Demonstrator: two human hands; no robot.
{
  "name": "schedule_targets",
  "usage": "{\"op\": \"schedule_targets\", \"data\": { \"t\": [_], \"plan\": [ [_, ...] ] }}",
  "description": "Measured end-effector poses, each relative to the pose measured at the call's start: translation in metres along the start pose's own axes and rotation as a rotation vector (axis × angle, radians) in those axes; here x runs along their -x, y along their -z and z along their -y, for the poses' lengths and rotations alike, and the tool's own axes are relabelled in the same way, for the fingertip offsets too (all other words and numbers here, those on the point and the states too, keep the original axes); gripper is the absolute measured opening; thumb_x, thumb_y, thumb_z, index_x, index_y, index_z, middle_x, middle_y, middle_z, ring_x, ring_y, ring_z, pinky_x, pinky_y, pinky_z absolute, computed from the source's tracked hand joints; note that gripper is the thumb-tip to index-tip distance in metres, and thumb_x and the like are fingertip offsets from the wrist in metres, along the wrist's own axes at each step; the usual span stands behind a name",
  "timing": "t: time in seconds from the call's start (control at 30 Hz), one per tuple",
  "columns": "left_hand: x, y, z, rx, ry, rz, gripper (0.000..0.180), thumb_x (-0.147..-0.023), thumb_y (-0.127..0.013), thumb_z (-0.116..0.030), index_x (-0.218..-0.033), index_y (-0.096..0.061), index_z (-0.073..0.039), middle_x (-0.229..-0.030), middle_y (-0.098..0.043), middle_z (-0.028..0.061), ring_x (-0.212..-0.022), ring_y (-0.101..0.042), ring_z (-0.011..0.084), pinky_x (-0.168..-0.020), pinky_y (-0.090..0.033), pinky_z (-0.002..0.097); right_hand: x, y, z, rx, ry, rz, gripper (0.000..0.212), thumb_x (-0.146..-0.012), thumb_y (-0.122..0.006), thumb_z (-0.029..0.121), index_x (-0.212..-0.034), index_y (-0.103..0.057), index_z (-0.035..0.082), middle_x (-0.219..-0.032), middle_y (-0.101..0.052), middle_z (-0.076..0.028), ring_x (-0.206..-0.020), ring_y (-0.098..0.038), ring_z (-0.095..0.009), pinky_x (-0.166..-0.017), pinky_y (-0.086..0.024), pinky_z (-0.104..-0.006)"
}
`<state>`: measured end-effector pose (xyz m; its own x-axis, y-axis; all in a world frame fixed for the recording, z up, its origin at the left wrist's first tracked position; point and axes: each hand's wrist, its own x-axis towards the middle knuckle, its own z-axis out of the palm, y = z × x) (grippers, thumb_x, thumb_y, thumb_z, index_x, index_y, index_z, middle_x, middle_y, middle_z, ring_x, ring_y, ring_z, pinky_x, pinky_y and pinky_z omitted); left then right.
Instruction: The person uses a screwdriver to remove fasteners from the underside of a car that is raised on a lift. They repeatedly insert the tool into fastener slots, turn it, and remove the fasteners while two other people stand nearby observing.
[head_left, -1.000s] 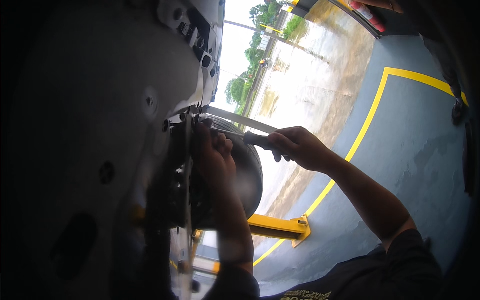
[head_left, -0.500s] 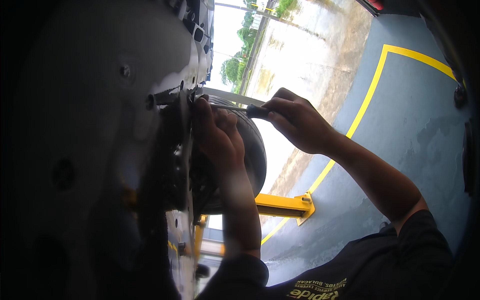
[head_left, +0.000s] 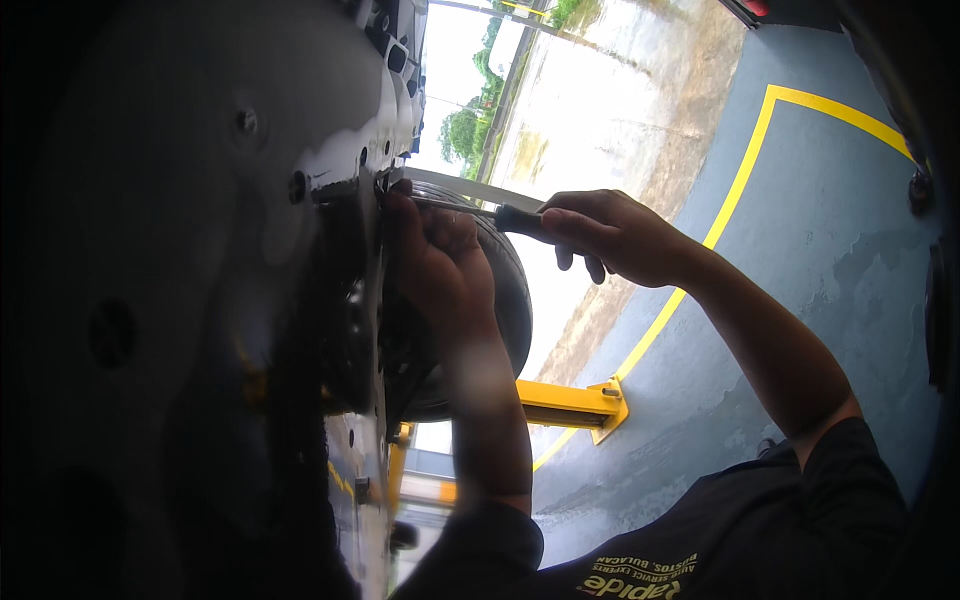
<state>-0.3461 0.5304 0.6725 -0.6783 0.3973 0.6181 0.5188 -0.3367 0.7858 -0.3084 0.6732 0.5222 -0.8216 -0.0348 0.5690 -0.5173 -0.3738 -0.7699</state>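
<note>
A screwdriver (head_left: pixel 518 220) with a dark handle and a thin metal shaft lies nearly level, pointing left. My right hand (head_left: pixel 620 236) grips the end of its handle between thumb and forefinger, while the other fingers hang loosely below. Against the edge of the dark, glossy vehicle panel (head_left: pixel 340 185), my left hand (head_left: pixel 445 262) is raised with its fingers curled beside the shaft. The screwdriver's tip is hidden among those fingertips at the panel edge. Whatever the left fingers pinch there cannot be made out.
A tire (head_left: pixel 512 300) stands right behind my left hand. Below it, a yellow lift arm (head_left: pixel 565 402) reaches out over the grey-blue floor (head_left: pixel 800 300). A yellow painted line (head_left: pixel 742 195) crosses the floor. The vehicle's dark underside fills the left.
My right hand has shifted slightly right and back along the handle, and its lower fingers have loosened and dropped. The left hand stays at the panel edge with little movement.
</note>
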Motion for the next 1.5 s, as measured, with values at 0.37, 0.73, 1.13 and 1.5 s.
{"op": "schedule_targets", "data": {
  "t": [0.37,0.73,1.13,1.5],
  "plan": [
    [0.001,-0.001,-0.003,-0.141,0.006,0.057,0.023,-0.093,-0.073,-0.028,-0.09,-0.056,-0.013,-0.066,-0.038,-0.0073,-0.053,-0.029,0.0038,-0.05,-0.023,0.0225,-0.014,-0.023,-0.025,0.316,0.598,-0.464,0.037,-0.083,-0.078,0.005,-0.114,-0.06,0.008,-0.099,-0.063,-0.01,-0.079,-0.06,-0.017,-0.074,-0.054,-0.0266],
    [0.004,-0.001,-0.005,0.037,0.045,0.071,0.029,-0.095,-0.07,-0.024,-0.117,-0.063,-0.008,-0.065,-0.035,-0.006,-0.055,-0.029,0.0039,-0.051,-0.023,0.0232,-0.005,-0.006,-0.012,0.044,0.285,-0.088,0.018,-0.097,-0.064,0.02,-0.108,-0.064,0.006,-0.093,-0.067,-0.008,-0.083,-0.066,-0.016,-0.071,-0.053,-0.0269],
    [0.002,0.0,-0.003,-0.001,0.044,0.049,0.028,-0.095,-0.07,-0.024,-0.115,-0.062,-0.007,-0.067,-0.042,-0.0062,-0.055,-0.034,0.0045,-0.05,-0.029,0.0224,-0.01,-0.024,-0.024,0.413,0.682,-0.428,0.025,-0.089,-0.07,0.006,-0.114,-0.066,0.005,-0.102,-0.065,-0.011,-0.095,-0.067,-0.02,-0.077,-0.056,-0.0291],
    [0.003,-0.004,0.0,0.16,0.102,0.056,0.025,-0.095,-0.069,-0.027,-0.109,-0.065,-0.007,-0.066,-0.041,-0.0046,-0.055,-0.033,0.0035,-0.048,-0.026,0.0205,0.003,-0.009,-0.02,0.243,0.365,-0.309,0.016,-0.095,-0.063,0.012,-0.107,-0.063,0.003,-0.09,-0.065,-0.011,-0.079,-0.065,-0.018,-0.073,-0.054,-0.0304]
  ]
}}
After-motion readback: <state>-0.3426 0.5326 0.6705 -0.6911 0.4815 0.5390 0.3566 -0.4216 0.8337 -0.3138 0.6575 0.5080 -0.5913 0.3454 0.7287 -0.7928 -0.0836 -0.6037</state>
